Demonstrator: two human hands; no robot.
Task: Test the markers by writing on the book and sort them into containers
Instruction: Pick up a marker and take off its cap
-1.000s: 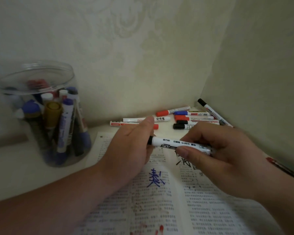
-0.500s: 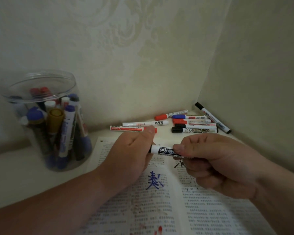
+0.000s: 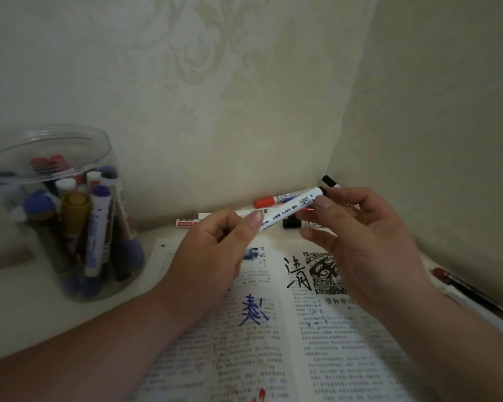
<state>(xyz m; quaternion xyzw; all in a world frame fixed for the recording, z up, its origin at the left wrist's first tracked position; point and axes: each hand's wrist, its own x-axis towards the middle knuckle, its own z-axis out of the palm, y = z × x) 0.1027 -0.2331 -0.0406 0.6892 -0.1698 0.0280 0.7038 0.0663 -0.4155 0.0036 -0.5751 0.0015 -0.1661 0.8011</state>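
White marker [image 3: 288,211] is held in the air above the open book [image 3: 317,358], tilted, with its dark end up to the right. Left hand [image 3: 212,256] grips the lower end, fingers curled round the barrel and thumb lying along it. Right hand [image 3: 369,242] pinches the upper dark end between thumb and forefinger; its other fingers are loose and off the marker.

Book lies flat on the table [image 3: 18,309], print on both pages. It has a blue hand-drawn character [image 3: 251,311] on the left page and a black one [image 3: 298,275] on the right.

Clear jar [image 3: 105,152] stands left of the book, not touching it, packed with upright markers — blue, gold, red and white ends.

Loose markers [image 3: 269,201] lie in the back corner behind the hands, partly hidden.

Red pen [image 3: 462,288] lies along the right wall, just beside the book.
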